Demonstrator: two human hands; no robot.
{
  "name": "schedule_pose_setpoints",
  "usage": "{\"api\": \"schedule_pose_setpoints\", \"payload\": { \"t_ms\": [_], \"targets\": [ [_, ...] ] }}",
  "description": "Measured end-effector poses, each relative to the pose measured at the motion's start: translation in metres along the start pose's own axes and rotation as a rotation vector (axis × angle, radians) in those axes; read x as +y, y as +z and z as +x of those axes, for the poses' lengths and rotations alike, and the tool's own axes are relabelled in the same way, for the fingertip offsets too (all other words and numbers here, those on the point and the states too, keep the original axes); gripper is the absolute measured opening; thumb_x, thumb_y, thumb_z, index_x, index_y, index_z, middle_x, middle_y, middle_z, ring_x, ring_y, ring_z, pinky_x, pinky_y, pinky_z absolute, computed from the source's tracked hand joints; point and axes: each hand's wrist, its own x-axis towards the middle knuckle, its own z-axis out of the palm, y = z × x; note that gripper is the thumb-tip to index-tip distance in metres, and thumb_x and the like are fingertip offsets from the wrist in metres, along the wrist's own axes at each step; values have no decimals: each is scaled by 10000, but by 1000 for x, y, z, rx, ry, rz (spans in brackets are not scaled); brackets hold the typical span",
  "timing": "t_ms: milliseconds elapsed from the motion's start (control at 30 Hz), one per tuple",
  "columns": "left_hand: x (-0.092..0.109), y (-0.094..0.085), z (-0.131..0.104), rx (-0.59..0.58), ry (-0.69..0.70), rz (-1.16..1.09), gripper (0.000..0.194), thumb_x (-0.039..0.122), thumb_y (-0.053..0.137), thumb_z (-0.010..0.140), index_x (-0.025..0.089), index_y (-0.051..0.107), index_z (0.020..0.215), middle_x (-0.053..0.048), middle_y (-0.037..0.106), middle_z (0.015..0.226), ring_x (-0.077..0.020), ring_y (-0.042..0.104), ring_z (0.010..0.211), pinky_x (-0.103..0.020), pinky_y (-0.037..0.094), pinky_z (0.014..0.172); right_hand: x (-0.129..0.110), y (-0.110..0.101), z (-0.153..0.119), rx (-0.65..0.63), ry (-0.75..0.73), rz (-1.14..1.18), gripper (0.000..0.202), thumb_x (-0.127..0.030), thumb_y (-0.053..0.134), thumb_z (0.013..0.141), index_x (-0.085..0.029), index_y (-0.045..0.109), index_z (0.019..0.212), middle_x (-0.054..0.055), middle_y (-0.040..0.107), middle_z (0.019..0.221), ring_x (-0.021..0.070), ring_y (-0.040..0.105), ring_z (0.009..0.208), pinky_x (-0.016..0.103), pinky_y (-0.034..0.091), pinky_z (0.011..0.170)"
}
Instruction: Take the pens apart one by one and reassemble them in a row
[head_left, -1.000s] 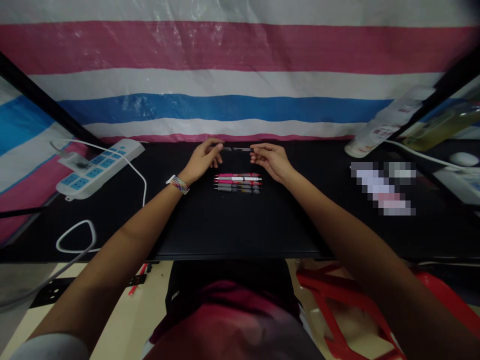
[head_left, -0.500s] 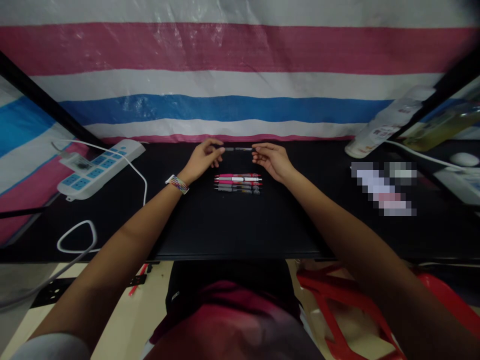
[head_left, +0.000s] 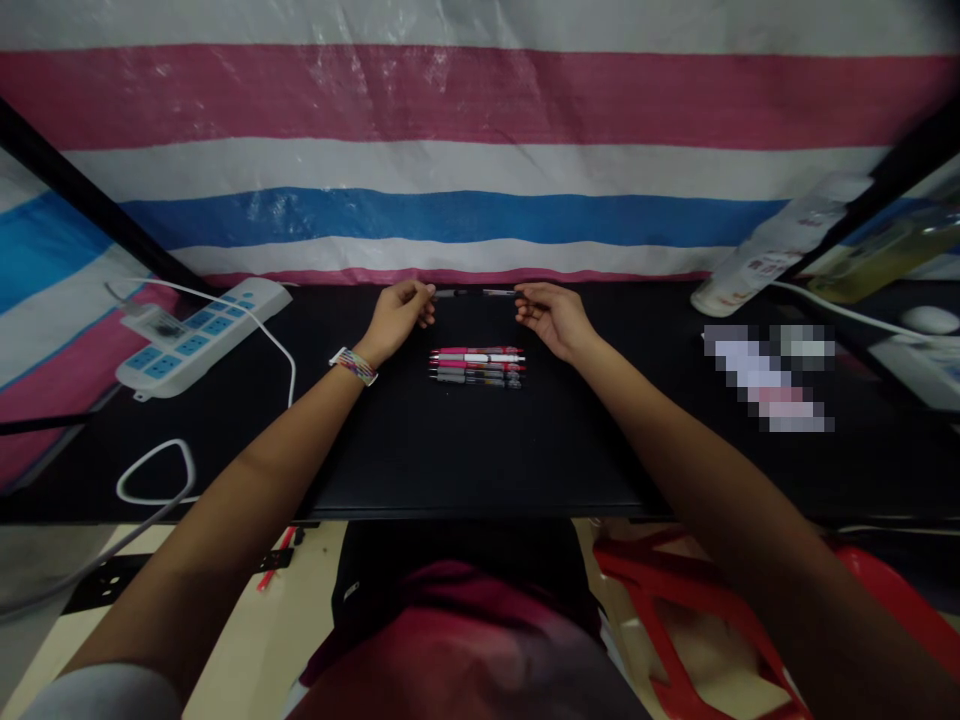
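Head view — pen (head_left: pixel 475 293) spans between left hand (head_left: pixel 397 318) and right hand (head_left: pixel 551 316).

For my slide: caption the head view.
Both hands hold a pen above a row of pens.

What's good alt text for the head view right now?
Two bare hands, left hand and right hand, hold a thin dark pen by its ends above a black desk. A row of pens lies just below. A white power strip sits left, a white bottle right, and a striped tarp hangs behind.
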Motion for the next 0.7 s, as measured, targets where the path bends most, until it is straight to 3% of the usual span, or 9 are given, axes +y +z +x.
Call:
{"api": "schedule_pose_setpoints", "payload": {
  "t_ms": [233, 500, 700],
  "targets": [
    [0, -1, 0, 27, -9, -36, 388, 359, 726, 1103, 179, 661, 765, 0, 653, 642, -82, 633, 547, -192, 492, 522, 3, -7, 7, 17, -26, -32, 76, -158, 716, 901, -197, 781, 904, 35, 692, 799, 156, 647, 743, 327, 609, 816],
    [5, -2, -3, 55, 24, 42, 548, 326, 631, 1155, 177, 634, 628, 9, 570, 518, -72, 570, 499, -189, 460, 550, 1, -5, 5, 30, -5, 13, 160, -128, 652, 925, -178, 798, 883, 40, 682, 777, 143, 619, 717, 287, 577, 743],
    [3, -3, -4, 61, 31, 64, 654, 476, 609, 1158, 184, 578, 574, -6, 570, 478, -75, 535, 468, -205, 421, 538, 0, -5, 5, 38, -9, 2, 144, -138, 663, 920, -188, 796, 896, 36, 698, 793, 148, 632, 731, 298, 587, 764]
  ]
}}
